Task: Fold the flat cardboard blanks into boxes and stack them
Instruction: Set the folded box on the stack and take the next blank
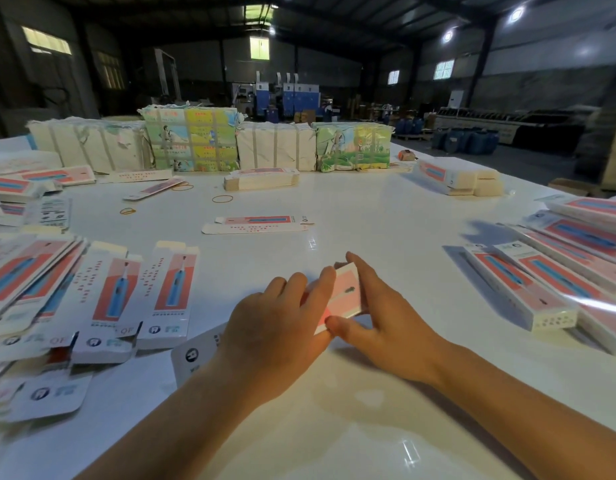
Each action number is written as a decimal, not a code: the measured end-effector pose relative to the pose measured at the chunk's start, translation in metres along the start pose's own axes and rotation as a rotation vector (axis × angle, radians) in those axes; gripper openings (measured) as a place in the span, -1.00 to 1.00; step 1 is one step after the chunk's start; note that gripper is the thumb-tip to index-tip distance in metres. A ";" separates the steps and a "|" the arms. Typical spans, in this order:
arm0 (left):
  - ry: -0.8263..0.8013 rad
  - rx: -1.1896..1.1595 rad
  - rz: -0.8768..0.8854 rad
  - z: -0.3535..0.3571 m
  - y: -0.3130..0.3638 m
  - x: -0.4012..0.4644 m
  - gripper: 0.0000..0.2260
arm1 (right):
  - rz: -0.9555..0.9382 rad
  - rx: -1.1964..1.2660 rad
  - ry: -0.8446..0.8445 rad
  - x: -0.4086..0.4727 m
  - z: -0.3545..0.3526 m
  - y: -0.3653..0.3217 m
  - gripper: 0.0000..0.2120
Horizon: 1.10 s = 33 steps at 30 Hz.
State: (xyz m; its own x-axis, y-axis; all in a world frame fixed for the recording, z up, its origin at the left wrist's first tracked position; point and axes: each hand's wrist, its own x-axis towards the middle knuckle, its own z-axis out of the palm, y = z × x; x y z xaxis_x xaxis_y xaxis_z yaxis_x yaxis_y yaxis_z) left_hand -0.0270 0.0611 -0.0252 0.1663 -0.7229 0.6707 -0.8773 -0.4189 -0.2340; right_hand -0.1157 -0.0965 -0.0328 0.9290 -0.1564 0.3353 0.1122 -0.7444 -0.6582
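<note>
A pink and white cardboard box sits between both hands at the middle of the white table. My left hand lies over its left part, fingers curled on its top edge. My right hand grips its right end, thumb underneath and fingers along the far side. The box's lower end pokes out under my left wrist. Flat blanks with a blue toothbrush print lie spread at the left. Folded boxes are stacked at the right.
A single flat blank lies mid-table. Rubber bands are scattered behind it. Small blank piles and strapped paper bundles line the far edge. More box stacks sit far right. A dark warehouse lies beyond.
</note>
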 end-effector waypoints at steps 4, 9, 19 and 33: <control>-0.012 0.026 0.028 -0.001 -0.008 0.001 -0.42 | 0.069 0.211 -0.119 0.002 0.002 0.005 -0.15; -0.030 0.038 0.070 0.000 -0.016 0.001 -0.34 | -0.127 0.001 -0.039 0.005 -0.004 0.000 -0.08; 0.179 -0.041 0.106 0.028 -0.017 -0.001 -0.47 | -0.270 -0.573 0.076 0.007 -0.023 0.009 -0.30; 0.021 -0.287 0.258 0.081 -0.001 0.000 -0.88 | 0.676 -0.734 1.023 -0.047 -0.345 0.117 -0.62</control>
State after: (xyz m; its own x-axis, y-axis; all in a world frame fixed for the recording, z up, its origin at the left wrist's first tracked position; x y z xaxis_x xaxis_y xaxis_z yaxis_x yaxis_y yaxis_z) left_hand 0.0102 0.0171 -0.0819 -0.0836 -0.7717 0.6305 -0.9800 -0.0511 -0.1925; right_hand -0.2679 -0.4003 0.1073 0.0357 -0.7668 0.6409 -0.7398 -0.4515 -0.4989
